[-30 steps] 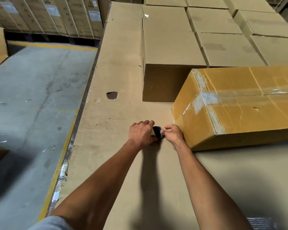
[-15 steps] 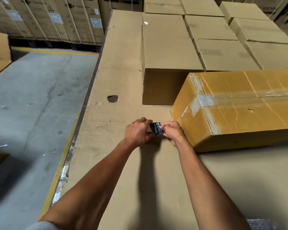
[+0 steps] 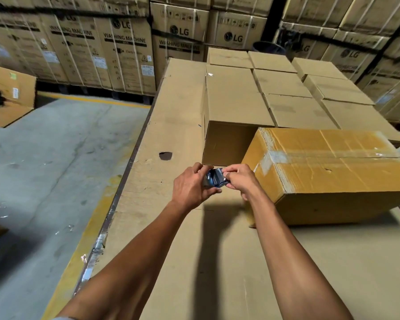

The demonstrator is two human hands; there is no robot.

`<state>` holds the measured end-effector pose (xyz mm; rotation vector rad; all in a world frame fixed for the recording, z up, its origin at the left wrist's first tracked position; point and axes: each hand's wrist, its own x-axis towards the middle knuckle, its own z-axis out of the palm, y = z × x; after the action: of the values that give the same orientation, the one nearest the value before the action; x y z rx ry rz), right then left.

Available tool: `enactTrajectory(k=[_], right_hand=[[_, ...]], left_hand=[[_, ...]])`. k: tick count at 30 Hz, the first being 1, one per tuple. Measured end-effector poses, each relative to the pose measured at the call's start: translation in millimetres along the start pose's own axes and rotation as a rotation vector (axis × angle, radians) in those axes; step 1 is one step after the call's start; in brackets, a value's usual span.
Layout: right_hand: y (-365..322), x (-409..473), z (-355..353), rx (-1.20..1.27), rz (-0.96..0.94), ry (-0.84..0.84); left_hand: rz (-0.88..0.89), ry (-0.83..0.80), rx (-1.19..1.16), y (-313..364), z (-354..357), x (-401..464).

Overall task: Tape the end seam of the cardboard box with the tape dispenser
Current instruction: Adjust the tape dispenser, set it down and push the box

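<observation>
Two hands: left hand (image 3: 191, 188), right hand (image 3: 240, 181). One tape dispenser (image 3: 214, 179). One yellow cardboard box (image 3: 333, 172).

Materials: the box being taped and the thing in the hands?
Box: corrugated cardboard, matte yellow-brown; fluted edge shows at the end, glossy clear tape strips on top. Tape dispenser: shiny dark blue, likely plastic or metal; mostly hidden by both hands.

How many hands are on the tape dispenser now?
2. The left hand grips the tape dispenser from the left side; the right hand pinches its right side, near the box end.
</observation>
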<state>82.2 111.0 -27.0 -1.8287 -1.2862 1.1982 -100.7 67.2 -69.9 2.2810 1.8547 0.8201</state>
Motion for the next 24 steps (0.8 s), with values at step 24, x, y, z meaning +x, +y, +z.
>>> enactTrajectory(k=[24], right_hand=[[-55, -69, -36, -0.119, -0.258, 0.117]], left_hand=[[0.054, 0.182, -0.011, 30, -44, -6]])
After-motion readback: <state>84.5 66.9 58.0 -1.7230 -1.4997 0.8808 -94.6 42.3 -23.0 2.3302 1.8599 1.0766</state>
